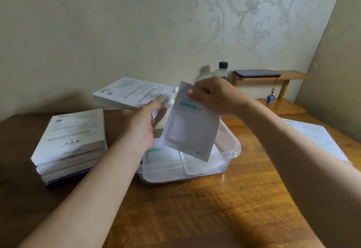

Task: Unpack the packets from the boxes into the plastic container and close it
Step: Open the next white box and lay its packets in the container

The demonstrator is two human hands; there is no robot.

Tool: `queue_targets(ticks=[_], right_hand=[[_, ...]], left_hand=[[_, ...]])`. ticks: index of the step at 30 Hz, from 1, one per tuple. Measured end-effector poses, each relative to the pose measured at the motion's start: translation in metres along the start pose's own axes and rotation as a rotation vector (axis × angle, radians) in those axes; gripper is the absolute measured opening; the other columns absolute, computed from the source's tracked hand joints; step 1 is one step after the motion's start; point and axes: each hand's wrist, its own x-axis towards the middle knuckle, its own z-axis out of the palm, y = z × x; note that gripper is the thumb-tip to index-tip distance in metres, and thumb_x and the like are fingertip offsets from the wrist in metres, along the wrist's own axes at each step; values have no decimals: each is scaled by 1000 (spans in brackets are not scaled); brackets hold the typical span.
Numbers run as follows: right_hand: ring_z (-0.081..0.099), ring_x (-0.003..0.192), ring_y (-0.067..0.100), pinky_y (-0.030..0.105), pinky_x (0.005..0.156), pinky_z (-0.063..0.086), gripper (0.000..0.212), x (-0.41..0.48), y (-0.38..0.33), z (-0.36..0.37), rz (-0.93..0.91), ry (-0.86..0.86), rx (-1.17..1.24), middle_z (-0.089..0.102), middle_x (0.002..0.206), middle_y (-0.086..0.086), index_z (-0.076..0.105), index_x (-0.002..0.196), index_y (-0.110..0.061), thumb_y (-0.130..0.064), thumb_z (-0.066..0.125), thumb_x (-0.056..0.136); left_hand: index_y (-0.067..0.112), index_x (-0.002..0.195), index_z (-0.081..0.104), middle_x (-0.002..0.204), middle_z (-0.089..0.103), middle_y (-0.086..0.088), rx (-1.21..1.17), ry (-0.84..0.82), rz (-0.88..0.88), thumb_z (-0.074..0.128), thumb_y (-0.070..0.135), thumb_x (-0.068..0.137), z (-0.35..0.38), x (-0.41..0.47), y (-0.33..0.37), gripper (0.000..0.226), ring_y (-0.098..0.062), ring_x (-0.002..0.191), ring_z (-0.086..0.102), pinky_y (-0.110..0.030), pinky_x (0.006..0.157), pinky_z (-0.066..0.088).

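Note:
My left hand (145, 122) grips the open end of a flat white box (129, 93), held up above the table behind the container. My right hand (213, 95) pinches the top corner of a white packet (192, 124) with a teal label, which hangs tilted over the clear plastic container (233, 146). Inside the container lie a few more white packets (162, 158). A stack of three white boxes (72, 140) rests on the table to the left.
A printed white sheet or flattened box (316, 136) lies at the table's right edge. Behind stands a small wooden shelf (291, 76) with a dark phone (256, 73) on it, a plastic bottle (221, 72) and a hanging blue charm (270, 98). No lid is visible.

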Motion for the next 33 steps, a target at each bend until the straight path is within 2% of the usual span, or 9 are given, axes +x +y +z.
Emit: queue_targets(ticks=[3,7,14,18,21,25,27,30,33], right_hand=[[29,46,6,18,42,23,44,9,1,-6,-15,60,-7,33,57,-5,38,62,-15,-30,57,99],[30,41,5,16,39,24,49,16,2,9,-2,-58,-34,30,52,-8,35,57,-17,-28,59,98],[29,52,7,21,48,26,49,21,3,48,22,-286,123,34,61,-3,47,68,-2,-40,58,97],[37,56,8,26,56,30,46,22,1,63,76,-438,-71,40,65,-8,47,73,-17,-58,52,94],[51,86,16,34,73,40,44,19,-8,68,63,-494,-370,55,92,-8,55,111,-30,-68,54,88],[54,103,20,33,81,43,83,8,-12,72,25,-407,-351,57,125,0,33,145,-37,-66,70,77],[54,112,19,29,87,44,88,-1,-9,72,9,-333,-306,51,134,0,32,147,-35,-62,74,75],[54,112,14,19,81,39,68,-15,-3,69,-10,-264,-349,48,136,-5,47,139,-33,-52,75,80],[56,119,12,18,88,44,53,-20,-1,68,25,-390,-312,57,134,-8,59,130,-31,-45,76,82]], left_hand=[[18,98,62,108,69,0,-34,26,28,69,-15,84,1,-3,1,36,-11,78,73,-38,87,62],[21,96,62,110,70,3,-63,68,52,70,-12,85,1,-5,3,35,0,56,71,-38,91,60],[16,95,63,97,72,3,-79,108,126,72,-13,80,-1,-4,2,34,1,63,72,-33,79,64],[18,99,62,96,70,6,-67,90,126,72,-14,80,-1,-4,1,38,-3,68,73,-30,74,64],[10,118,60,104,69,2,-82,81,132,71,-15,80,-2,-2,0,47,-11,87,72,-31,73,64],[9,123,58,106,69,0,-73,81,127,70,-16,80,-2,-1,0,51,-13,90,69,-34,75,64],[14,117,58,108,68,0,-66,78,120,71,-16,80,-2,-2,0,49,-13,93,68,-36,77,64],[20,103,59,108,68,1,-48,69,110,71,-15,81,-3,-2,-1,43,-14,96,68,-37,77,64],[19,106,60,111,69,0,-46,51,125,70,-16,81,-3,-2,-1,44,-16,99,69,-36,76,64]])
